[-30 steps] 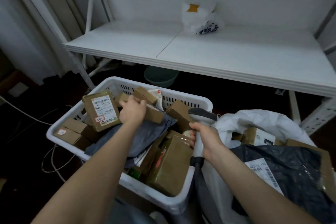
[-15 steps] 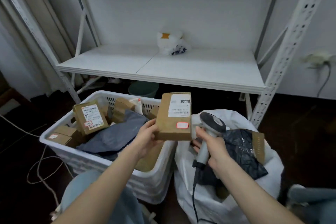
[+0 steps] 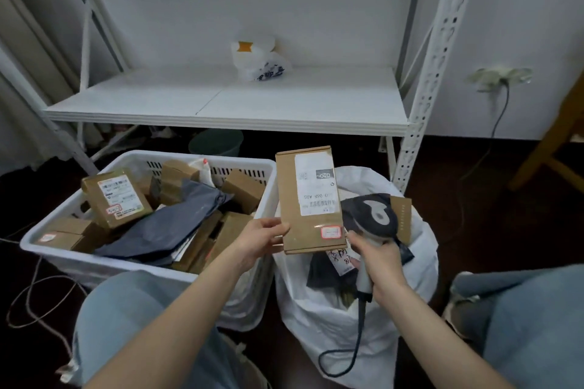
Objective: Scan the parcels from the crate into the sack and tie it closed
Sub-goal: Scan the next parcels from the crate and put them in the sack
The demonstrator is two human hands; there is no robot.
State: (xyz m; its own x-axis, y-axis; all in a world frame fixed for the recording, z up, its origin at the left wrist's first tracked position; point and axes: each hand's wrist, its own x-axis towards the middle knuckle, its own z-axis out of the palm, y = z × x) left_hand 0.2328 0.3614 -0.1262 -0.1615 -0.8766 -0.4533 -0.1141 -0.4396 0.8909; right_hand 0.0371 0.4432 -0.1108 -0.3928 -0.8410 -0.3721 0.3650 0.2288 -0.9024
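**While One Parcel Is Held Up for Scanning: Risks and Count**

As matters stand, the parcel (image 3: 311, 199), a tall brown box with its white label towards the wearer, is upright between the crate (image 3: 57, 249) on the left and the sack (image 3: 347, 325) on the right, over the sack's left edge. The left hand (image 3: 259, 243) pinches its near-left corner only. The right hand (image 3: 377, 257) is clenched round the handle of the scanner (image 3: 376, 218), whose head sits just right of the parcel.

Risks, as judged:
- A one-corner hold on a tall box invites tipping; a slip would drop it into the sack unscanned.
- The scanner head seems to sit beside the label rather than facing it; a missed read is likely unless one of them turns.
- The scanner cable (image 3: 347, 357) loops down the sack's front and could snag.
- Contents stand high in the sack's mouth, leaving little slack for tying.

Count:
- In hand: one parcel, one scanner.
- One crate, one sack.
- In the crate: at least eight brown boxes and one grey mailer (image 3: 167, 227); more may be buried.
- In the sack: one dark mailer (image 3: 328, 271) and one brown box edge (image 3: 401, 215); the rest is hidden.
- Beyond: one shelf (image 3: 221, 104) bearing one white bag (image 3: 259, 61).
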